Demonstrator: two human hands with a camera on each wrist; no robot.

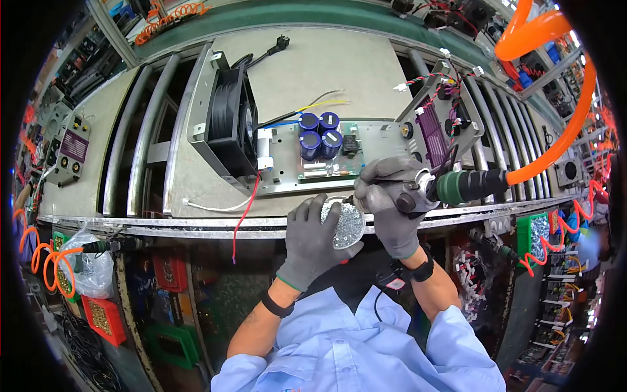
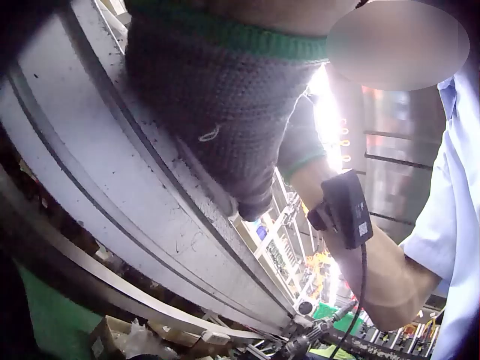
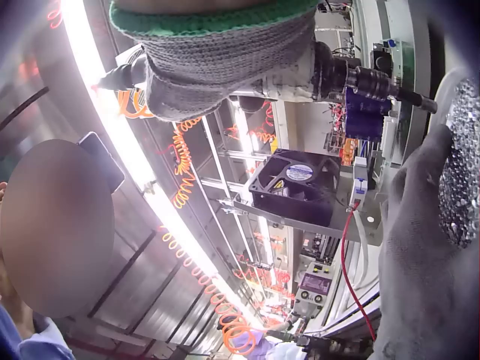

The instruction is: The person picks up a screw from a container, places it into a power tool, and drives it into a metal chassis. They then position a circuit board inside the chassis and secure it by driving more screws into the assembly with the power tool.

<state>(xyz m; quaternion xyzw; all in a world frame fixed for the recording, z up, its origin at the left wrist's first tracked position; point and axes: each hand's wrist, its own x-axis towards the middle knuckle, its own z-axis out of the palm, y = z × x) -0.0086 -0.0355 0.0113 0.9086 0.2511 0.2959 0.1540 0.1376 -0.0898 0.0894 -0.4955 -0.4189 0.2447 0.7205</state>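
Observation:
My gloved left hand (image 1: 310, 243) grips a round white tub (image 1: 363, 230) filled with small silvery screws (image 1: 349, 226), its fingers over the near-left rim. My gloved right hand (image 1: 390, 208) wraps round an air screwdriver (image 1: 418, 191), which lies sideways with its tip pointing left to the tub's upper edge. In the right wrist view, the driver's bit (image 3: 416, 99) ends close to the tub's rim, beside the screws. Just beyond both hands lies a metal chassis plate (image 1: 277, 176) with a circuit board (image 1: 353, 163) and several purple capacitors (image 1: 320, 136).
A black fan (image 1: 235, 121) in a metal bracket stands at the chassis's left end. An upright end panel (image 1: 434, 130) with wires stands at the right. A red wire (image 1: 245, 219) hangs over the bench edge. The driver's orange hose (image 1: 562, 153) rises to the right.

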